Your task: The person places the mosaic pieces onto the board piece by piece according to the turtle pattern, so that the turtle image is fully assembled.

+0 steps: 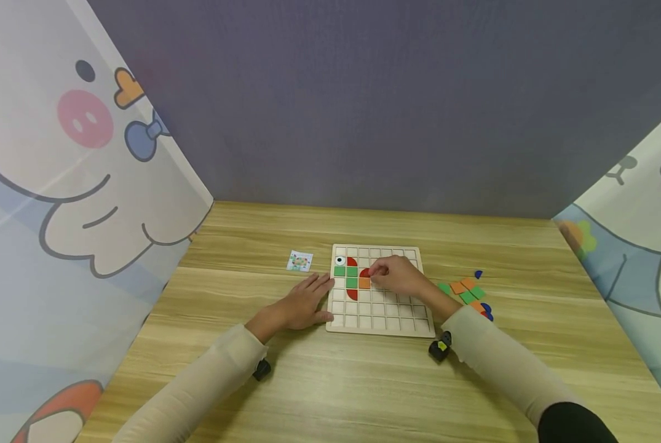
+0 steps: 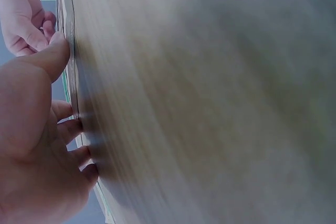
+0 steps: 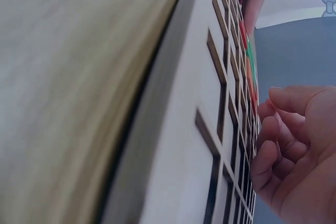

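A pale wooden grid board [image 1: 382, 322] lies on the table. My left hand [image 1: 304, 301] rests at its left edge, fingers extended and touching the rim. Over the board's upper middle, my right hand [image 1: 399, 275] has curled fingers and pinches a red quarter-circle tile [image 1: 364, 272] at its right side. Just below that tile sits an orange square tile [image 1: 364, 283]. To the left are several green square tiles [image 1: 352, 282], a round white eye tile [image 1: 339, 261], and red curved tiles above and below the green ones. In the right wrist view, thumb and forefinger [image 3: 266, 109] meet close above the grid.
A small printed picture card [image 1: 299, 261] lies beyond my left hand. Right of the board, loose green, orange, red and blue tiles [image 1: 468, 297] lie in a loose group, partly behind my right forearm. A grey wall [image 1: 385, 123] rises behind the table.
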The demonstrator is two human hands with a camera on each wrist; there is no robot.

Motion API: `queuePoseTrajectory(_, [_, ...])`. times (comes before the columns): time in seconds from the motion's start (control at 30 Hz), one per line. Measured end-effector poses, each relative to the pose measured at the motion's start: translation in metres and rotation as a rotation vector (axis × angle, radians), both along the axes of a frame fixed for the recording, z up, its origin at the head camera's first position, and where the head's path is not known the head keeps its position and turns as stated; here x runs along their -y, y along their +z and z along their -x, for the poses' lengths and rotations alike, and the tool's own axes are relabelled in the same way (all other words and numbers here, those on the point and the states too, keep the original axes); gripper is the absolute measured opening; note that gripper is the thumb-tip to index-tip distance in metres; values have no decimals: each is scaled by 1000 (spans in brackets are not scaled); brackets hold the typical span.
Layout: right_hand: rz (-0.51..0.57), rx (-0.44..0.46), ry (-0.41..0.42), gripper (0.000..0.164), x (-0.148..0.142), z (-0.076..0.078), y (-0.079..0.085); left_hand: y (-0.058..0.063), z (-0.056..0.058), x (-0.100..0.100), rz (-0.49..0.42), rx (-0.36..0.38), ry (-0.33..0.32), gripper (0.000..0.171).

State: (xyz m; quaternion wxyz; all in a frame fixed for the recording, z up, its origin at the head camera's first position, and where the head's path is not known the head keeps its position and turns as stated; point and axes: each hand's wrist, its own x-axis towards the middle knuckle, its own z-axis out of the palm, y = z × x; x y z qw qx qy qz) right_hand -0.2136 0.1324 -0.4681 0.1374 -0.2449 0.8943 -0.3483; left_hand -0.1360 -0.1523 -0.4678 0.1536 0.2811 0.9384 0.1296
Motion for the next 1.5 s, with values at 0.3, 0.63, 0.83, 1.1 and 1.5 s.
queuePoseTrajectory(0.3, [3, -30, -12, 12, -23, 3, 1, 1, -1, 1, -1, 2, -1, 81])
queuePoseTrajectory(0.63, [-6, -6, -71, 16, -57, 0, 0, 0, -1, 0, -3, -10, 1, 81])
queuePoseTrajectory(0.83, [8, -7, -93, 19, -77, -3, 3, 0, 0, 0, 9, -5, 5, 81])
queuePoseTrajectory(1.1, [-31, -22, -128, 19, -107, -5, 2, 0, -1, 0, -5, 0, 7, 81])
queuePoseTrajectory(1.5, [-52, 36, -175, 27, -150, -9, 5, -1, -1, 0, -1, -1, 7, 81])
